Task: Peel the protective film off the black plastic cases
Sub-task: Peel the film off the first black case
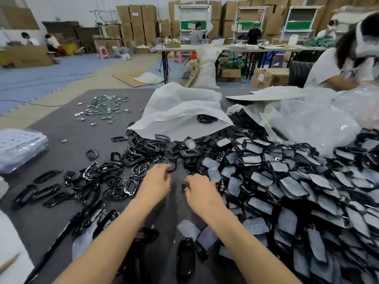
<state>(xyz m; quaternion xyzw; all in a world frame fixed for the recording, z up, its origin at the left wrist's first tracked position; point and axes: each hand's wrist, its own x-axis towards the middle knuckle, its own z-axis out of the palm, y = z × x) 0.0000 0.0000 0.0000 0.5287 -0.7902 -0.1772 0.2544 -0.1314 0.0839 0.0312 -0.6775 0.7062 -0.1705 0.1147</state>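
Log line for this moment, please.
left hand: on black frame | right hand: gripping small black case | filmed pile: right | frames: left

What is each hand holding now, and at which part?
Right hand pinches a small black case at its right end. Left hand touches a black frame with its fingertips; a grip cannot be told.

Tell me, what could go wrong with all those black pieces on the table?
The peeled frames lie right beside the filmed cases, so finished and unfinished pieces could get mixed. The small piece in the right hand could slip into the heap. Loose films near the arms could stick to sleeves.
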